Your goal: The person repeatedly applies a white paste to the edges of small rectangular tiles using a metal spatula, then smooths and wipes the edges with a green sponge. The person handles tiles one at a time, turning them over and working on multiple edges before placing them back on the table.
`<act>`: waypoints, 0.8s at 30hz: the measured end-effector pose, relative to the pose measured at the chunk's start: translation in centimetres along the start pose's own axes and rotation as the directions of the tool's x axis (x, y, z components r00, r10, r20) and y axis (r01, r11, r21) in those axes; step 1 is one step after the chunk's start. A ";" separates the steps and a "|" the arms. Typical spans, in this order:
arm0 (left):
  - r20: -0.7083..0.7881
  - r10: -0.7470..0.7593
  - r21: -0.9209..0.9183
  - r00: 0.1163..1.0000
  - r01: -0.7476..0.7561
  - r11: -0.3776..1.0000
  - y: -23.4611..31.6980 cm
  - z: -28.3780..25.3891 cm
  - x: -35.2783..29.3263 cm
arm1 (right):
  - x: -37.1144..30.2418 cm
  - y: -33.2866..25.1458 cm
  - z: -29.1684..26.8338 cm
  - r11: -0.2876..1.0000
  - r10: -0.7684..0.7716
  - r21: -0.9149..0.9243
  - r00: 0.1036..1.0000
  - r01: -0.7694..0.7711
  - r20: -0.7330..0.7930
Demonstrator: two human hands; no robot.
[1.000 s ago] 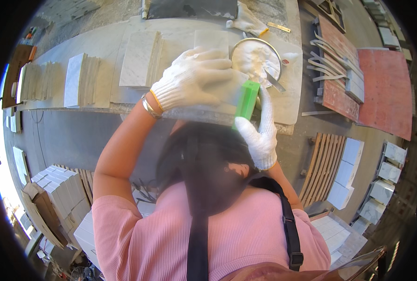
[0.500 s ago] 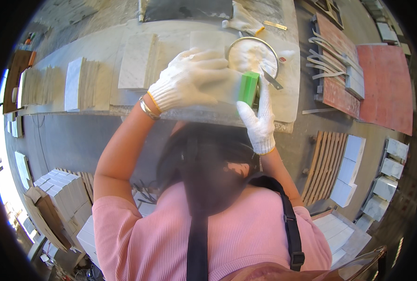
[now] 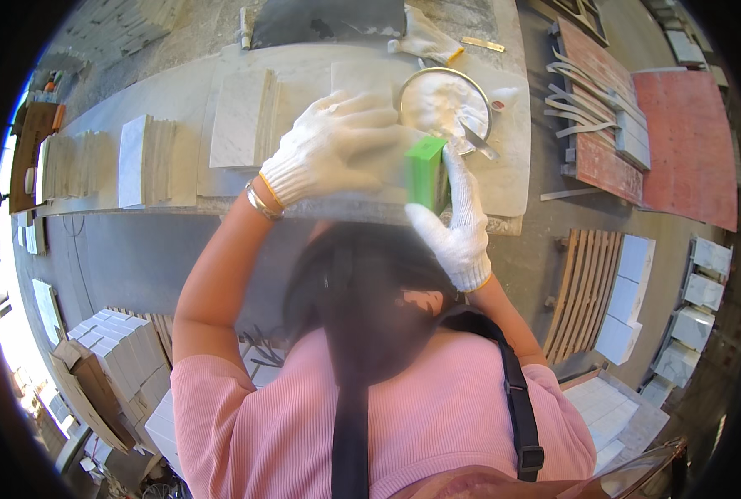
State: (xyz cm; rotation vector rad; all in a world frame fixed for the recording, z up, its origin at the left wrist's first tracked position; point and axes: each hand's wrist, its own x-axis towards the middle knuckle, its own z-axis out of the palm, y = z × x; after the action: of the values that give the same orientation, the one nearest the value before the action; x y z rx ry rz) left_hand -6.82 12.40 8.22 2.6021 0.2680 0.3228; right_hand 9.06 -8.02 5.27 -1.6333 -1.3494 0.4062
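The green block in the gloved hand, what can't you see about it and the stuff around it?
- Head view: the green rectangular block shows only one face; the white-gloved right hand covers the rest.
- The pale stone slab under the white-gloved left hand is mostly hidden by that glove.
- The round metal bowl of white paste has its near rim behind the hands.
- The metal tool in the bowl is too small to identify.
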 end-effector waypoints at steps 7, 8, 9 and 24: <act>-0.012 -0.010 0.019 1.000 0.010 1.000 0.2 0.1 0.1 | 1.0 -0.1 -0.1 0.992 0.127 0.032 0.989 -0.126 -0.068; -0.021 -0.002 0.018 1.000 0.003 1.000 0.1 0.1 0.1 | 1.1 -0.3 -0.2 0.991 0.132 -0.019 0.989 -0.134 -0.071; -0.022 -0.005 0.023 1.000 0.006 1.000 0.1 0.2 0.1 | 1.0 -0.5 -0.2 0.993 0.114 -0.021 0.992 -0.115 -0.043; 0.017 -0.024 0.057 1.000 0.023 0.998 0.4 0.1 0.2 | -2.4 3.8 -6.6 0.967 0.248 0.146 0.909 -0.210 -0.335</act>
State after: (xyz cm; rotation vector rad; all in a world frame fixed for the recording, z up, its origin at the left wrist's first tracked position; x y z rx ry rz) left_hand -6.58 12.11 8.38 2.6542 0.3058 0.2877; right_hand 15.34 -12.86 4.71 -1.6866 -0.8582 0.2997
